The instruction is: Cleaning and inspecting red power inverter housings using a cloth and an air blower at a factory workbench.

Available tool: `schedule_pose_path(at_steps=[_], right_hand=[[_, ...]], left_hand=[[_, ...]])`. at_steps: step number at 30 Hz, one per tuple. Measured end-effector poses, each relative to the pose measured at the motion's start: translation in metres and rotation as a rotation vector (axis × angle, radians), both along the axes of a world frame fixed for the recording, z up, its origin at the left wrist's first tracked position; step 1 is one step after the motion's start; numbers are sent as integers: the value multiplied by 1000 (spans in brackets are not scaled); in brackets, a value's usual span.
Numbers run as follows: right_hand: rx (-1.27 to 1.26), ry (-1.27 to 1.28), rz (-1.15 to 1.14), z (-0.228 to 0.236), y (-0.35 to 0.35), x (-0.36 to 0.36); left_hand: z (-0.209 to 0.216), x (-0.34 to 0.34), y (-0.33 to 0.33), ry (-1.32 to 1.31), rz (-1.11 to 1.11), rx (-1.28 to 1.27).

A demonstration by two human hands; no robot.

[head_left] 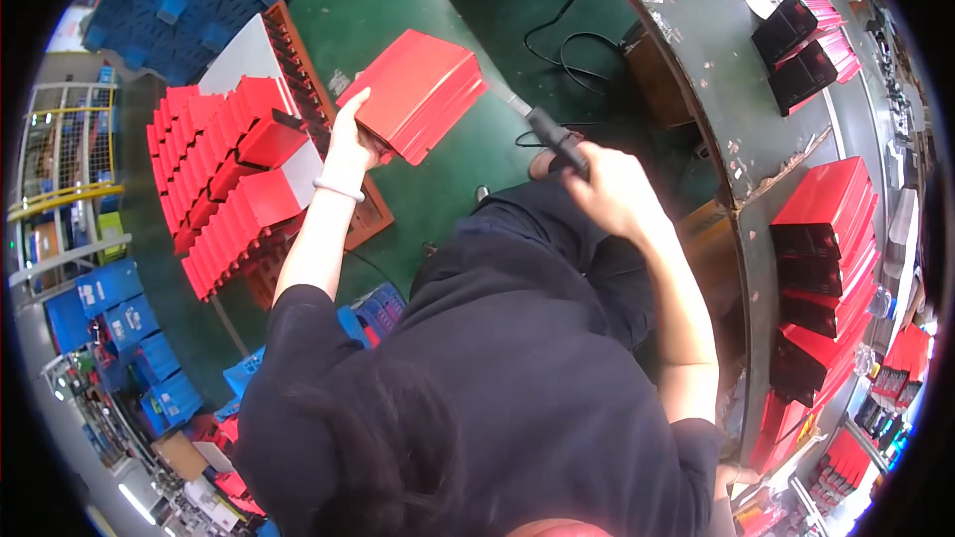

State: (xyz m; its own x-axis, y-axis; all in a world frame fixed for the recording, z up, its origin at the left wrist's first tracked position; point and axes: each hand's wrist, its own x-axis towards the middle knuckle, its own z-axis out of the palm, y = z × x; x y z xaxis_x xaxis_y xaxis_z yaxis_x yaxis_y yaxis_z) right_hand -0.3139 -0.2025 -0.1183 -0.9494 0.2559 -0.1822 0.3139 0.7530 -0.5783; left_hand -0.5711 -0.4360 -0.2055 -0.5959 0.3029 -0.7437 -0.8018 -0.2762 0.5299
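Observation:
My left hand point(353, 142) is closed around the near left edge of a red box-shaped housing point(418, 89) with a ribbed side, held up over the green floor. In my right hand point(617, 189) is a black-handled tool point(553, 134) with a slim pale metal tip. That tip points toward the housing's ribbed right side, and a small gap seems to lie between them. Whether the tool has a cord of its own I cannot tell. Left of my left hand, rows of similar red housings point(224, 164) stand on a pallet with a pale sheet.
A brown pallet edge point(373, 214) lies beside my left forearm. Beyond it stands a blue plastic pallet point(174, 5). At right, a dark worn workbench point(711, 89) carries more red-and-black housings point(821, 229). A black cable point(557, 15) hangs off the bench toward the floor. Blue bins point(119, 308) are at far left.

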Motion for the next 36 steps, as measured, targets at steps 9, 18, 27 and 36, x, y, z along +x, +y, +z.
schedule_pose_path(at_steps=[9,18,27,36], right_hand=[[-24,-151,117,5,-2,8],[-62,2,231,-7,-12,8],[-194,-188,292,0,-13,13],[-143,-214,197,-12,-12,12]], left_hand=[[5,7,7,-7,-17,-105],[5,4,3,-30,-64,-149],[-7,2,-4,-17,-59,-107],[-9,-1,-22,23,1,-94]])
